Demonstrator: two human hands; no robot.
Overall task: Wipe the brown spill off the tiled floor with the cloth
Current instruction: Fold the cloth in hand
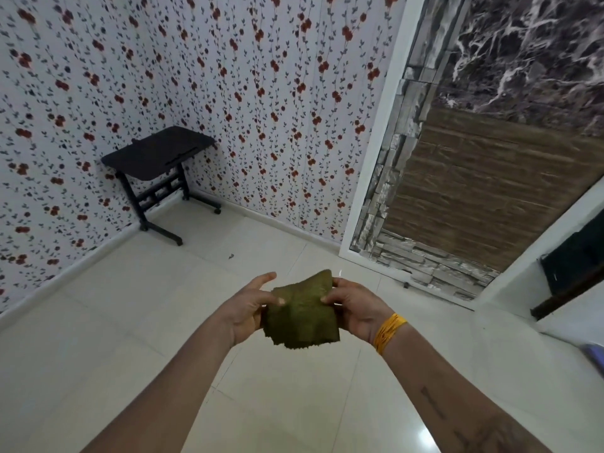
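Note:
A folded olive-green cloth point(302, 313) hangs in the air between both hands, well above the pale tiled floor point(137, 322). My left hand point(246, 307) pinches its left edge with thumb and fingers. My right hand point(354, 305), with a yellow thread band on the wrist, grips its right edge. A small dark speck point(230, 256) lies on the tiles farther ahead; I see no larger brown spill in this view.
A small black wheeled side table point(157, 158) stands in the far left corner against the flowered wallpaper. A stone-and-wood patterned panel point(457, 197) in a white frame fills the right wall. A dark object point(575, 256) sits at the right edge.

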